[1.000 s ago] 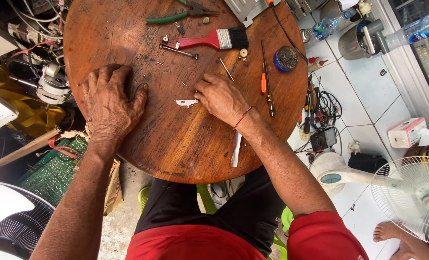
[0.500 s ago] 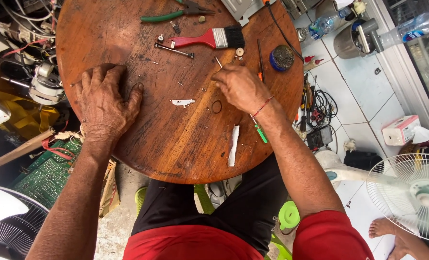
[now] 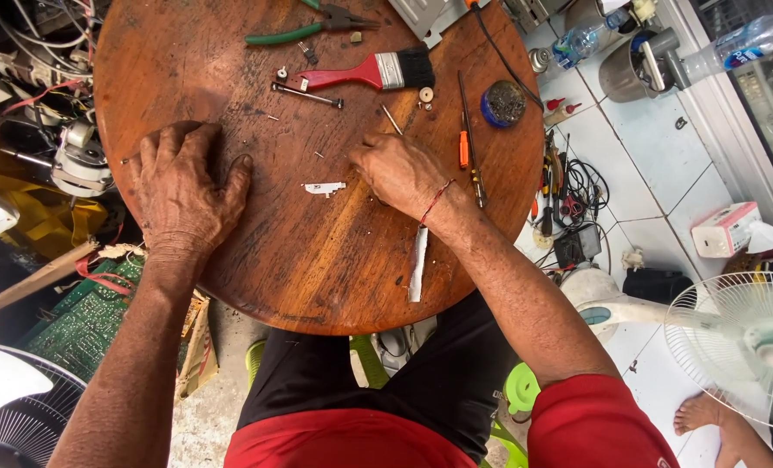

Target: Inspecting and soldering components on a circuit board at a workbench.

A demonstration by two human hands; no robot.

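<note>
Left hand (image 3: 182, 191) lies flat, palm down, on round wooden table (image 3: 317, 260).

Round wooden tabletop (image 3: 317, 269), worn brown.
On it: red-handled paintbrush (image 3: 369, 72), green-handled pliers (image 3: 304, 28), orange-handled screwdriver (image 3: 467, 143), round blue tin (image 3: 502, 103), white plastic strip (image 3: 417, 264).

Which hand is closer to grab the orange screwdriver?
Probably the right hand: it rests right beside the orange screwdriver, while the left hand lies flat on the round wooden table, far across.
</note>
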